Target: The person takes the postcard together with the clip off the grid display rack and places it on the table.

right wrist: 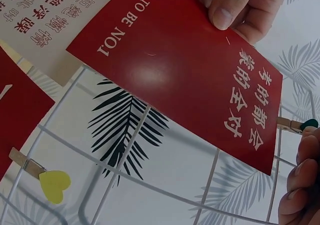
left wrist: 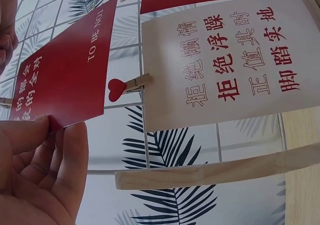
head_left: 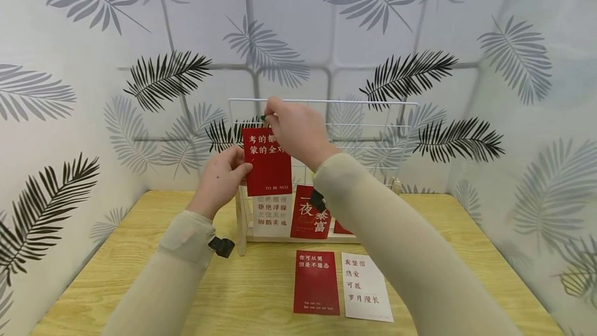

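My left hand point(head_left: 221, 178) pinches the left edge of a red card point(head_left: 268, 170) with white writing, thumb in front. At the card's top edge, my right hand point(head_left: 298, 128) grips a small wooden clothespin point(right wrist: 290, 124) by its end with a dark green heart point(right wrist: 309, 124). The clothespin's tip meets the card's edge; whether it also bites the rack wire cannot be seen. The card is in front of the white wire rack point(head_left: 368, 101), overlapping the top of a white card point(head_left: 272, 217) clipped below by a clothespin with a red heart point(left wrist: 117, 89).
Another red card point(head_left: 310, 211) hangs low on the rack, near a clothespin with a yellow heart point(right wrist: 55, 186); a further red card is mostly behind my right arm. A red card point(head_left: 316, 282) and a white card point(head_left: 367, 287) lie on the wooden table point(head_left: 126, 258).
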A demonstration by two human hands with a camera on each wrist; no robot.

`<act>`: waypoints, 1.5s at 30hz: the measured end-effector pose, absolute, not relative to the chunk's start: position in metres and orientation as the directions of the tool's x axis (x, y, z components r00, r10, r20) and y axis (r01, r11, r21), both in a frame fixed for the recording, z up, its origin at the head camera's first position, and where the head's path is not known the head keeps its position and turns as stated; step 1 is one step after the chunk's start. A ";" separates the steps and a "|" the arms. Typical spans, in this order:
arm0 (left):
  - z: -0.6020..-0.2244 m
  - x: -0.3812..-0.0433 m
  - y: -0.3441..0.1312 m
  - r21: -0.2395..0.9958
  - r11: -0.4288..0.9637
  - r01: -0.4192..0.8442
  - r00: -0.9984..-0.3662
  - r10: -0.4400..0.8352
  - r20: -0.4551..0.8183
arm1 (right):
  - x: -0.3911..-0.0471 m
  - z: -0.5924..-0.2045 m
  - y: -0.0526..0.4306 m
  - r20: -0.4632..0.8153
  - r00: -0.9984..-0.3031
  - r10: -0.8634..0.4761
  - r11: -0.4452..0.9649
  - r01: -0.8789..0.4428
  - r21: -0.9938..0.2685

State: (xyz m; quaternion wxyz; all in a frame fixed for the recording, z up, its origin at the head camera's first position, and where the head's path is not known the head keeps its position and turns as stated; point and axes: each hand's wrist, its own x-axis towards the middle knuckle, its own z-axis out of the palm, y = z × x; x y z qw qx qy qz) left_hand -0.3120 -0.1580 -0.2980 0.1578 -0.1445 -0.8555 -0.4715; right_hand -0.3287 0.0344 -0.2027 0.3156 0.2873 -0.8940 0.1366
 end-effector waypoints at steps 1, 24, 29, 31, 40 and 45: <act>-0.298 -0.312 -0.158 0.763 0.510 0.398 -0.908 0.099 0.407 | -0.329 -0.203 0.036 0.645 -0.636 -0.424 0.795 -0.602 -0.071; -0.300 -0.308 -0.155 0.802 0.461 0.380 -0.923 0.135 0.360 | -0.319 -0.204 0.058 0.608 -0.694 -0.386 0.775 -0.601 -0.194; -0.304 -0.305 -0.156 0.799 0.466 0.381 -0.923 0.142 0.357 | -0.320 -0.210 0.068 0.601 -0.704 -0.380 0.771 -0.599 -0.214; -0.307 -0.303 -0.157 0.795 0.470 0.383 -0.922 0.145 0.358 | -0.318 -0.211 0.073 0.594 -0.710 -0.378 0.769 -0.598 -0.225; -0.315 -0.293 -0.164 0.799 0.461 0.386 -0.922 0.168 0.348 | -0.312 -0.223 0.090 0.578 -0.708 -0.407 0.734 -0.630 -0.255; -0.317 -0.288 -0.164 0.791 0.472 0.388 -0.921 0.177 0.346 | -0.313 -0.230 0.098 0.567 -0.715 -0.409 0.731 -0.628 -0.265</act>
